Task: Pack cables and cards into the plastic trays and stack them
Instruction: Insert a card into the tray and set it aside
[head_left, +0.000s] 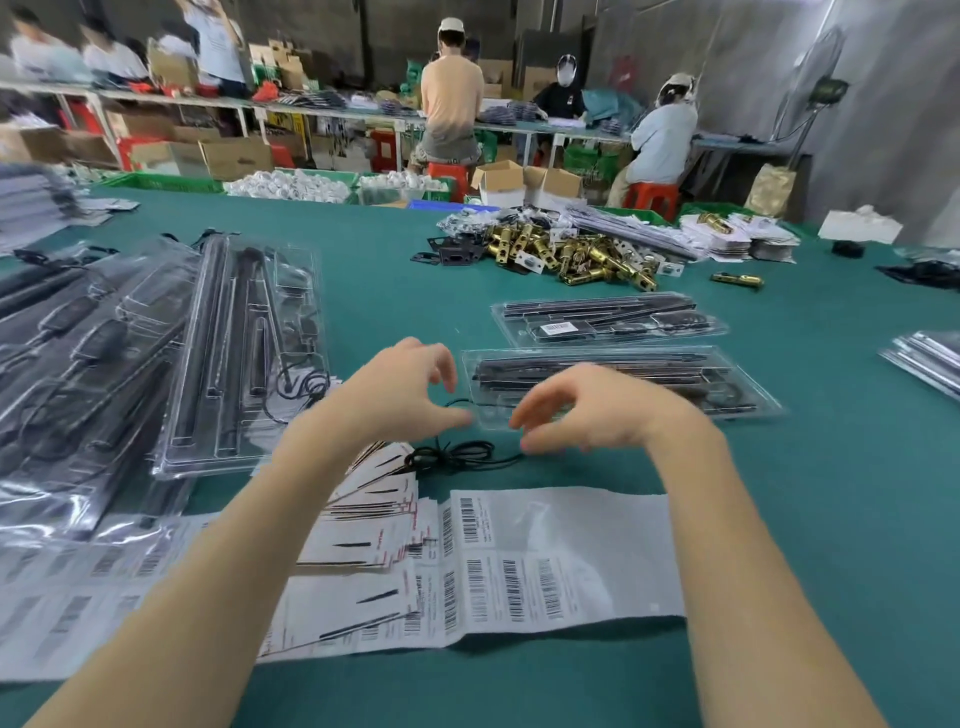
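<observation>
While both forearms reach out over the green worktop (779, 519), the left hand (400, 395) and the right hand (587, 410) hover close together, fingertips turned toward each other, above a small coiled black cable (457, 453) that lies on the cloth. Both hands have loosely curled fingers and grasp nothing that can be made out; a thin black strand shows in the gap between them, and whether either thumb touches it is hard to say through the motion blur. Just beyond the right hand lies a clear plastic tray (623, 382) already loaded with long black parts and a loop of cable, and behind it a second filled tray (608, 319) carries a white barcode sticker. To the left, a tall tray (244, 353) rests on a slanting heap of similar clear trays (78, 374), some under glossy film. Below the left hand a fanned pile of printed cards (374, 499) spreads toward the cable, and beside it lies a white sheet of barcode labels (561, 561). Farther back on the worktop sits a heap of brass latch parts (571, 252). Beyond the worktop, several people sit or stand at another long bench among cardboard boxes.
</observation>
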